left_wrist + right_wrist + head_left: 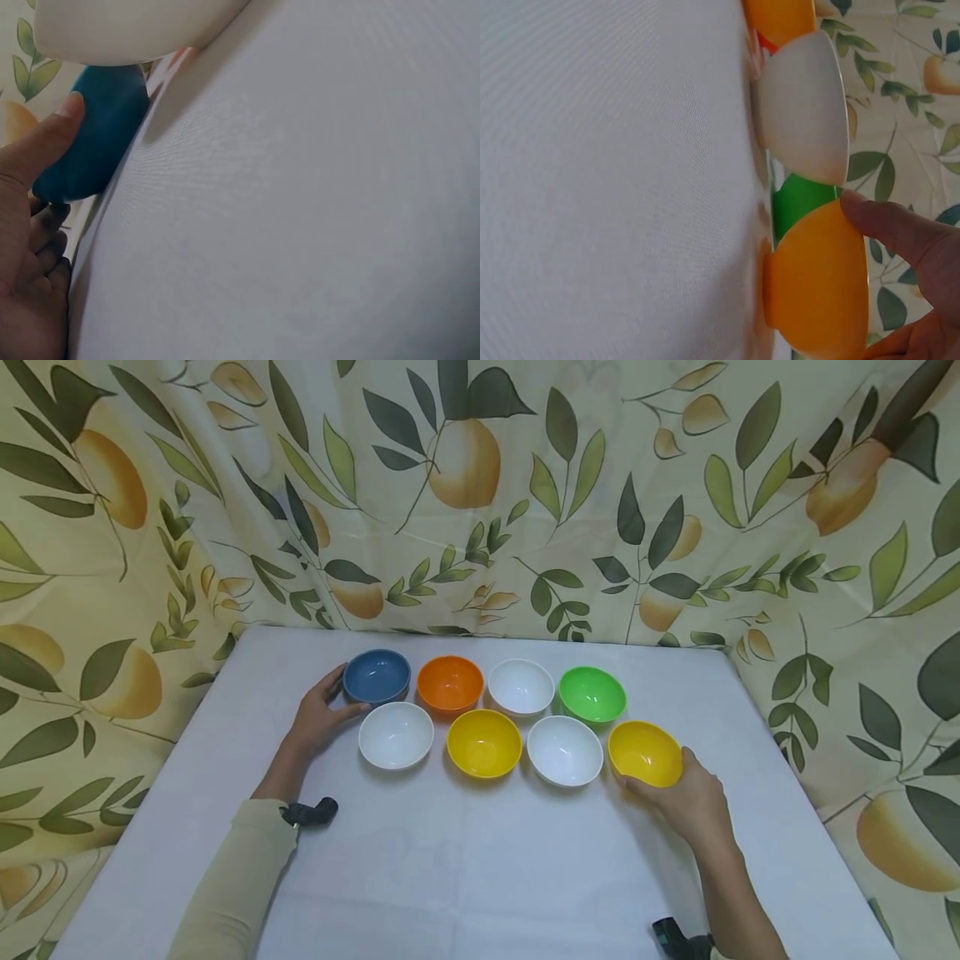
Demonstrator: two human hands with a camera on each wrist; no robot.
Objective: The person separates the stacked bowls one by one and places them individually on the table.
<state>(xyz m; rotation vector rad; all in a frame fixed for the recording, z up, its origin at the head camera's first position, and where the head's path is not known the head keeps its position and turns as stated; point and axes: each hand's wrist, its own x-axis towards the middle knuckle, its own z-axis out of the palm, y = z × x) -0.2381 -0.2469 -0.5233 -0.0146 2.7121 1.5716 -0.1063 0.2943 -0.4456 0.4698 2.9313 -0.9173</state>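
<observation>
Two rows of small bowls stand on a white-covered table. My left hand (317,720) holds the blue bowl (377,677) at the back row's left end, thumb at its near side and fingers at its left. In the left wrist view the thumb (69,112) lies against the blue wall. My right hand (697,797) grips the yellow bowl (645,753) at the front row's right end, thumb on the near rim and fingers around the right side. In the right wrist view this bowl (817,281) stands beside a white one (802,109).
Behind are an orange bowl (450,683), a white bowl (521,687) and a green bowl (592,695). In front are a white bowl (396,737), another yellow bowl (483,743) and another white bowl (565,751). Fruit-patterned cloth (465,560) hangs behind the table (450,860).
</observation>
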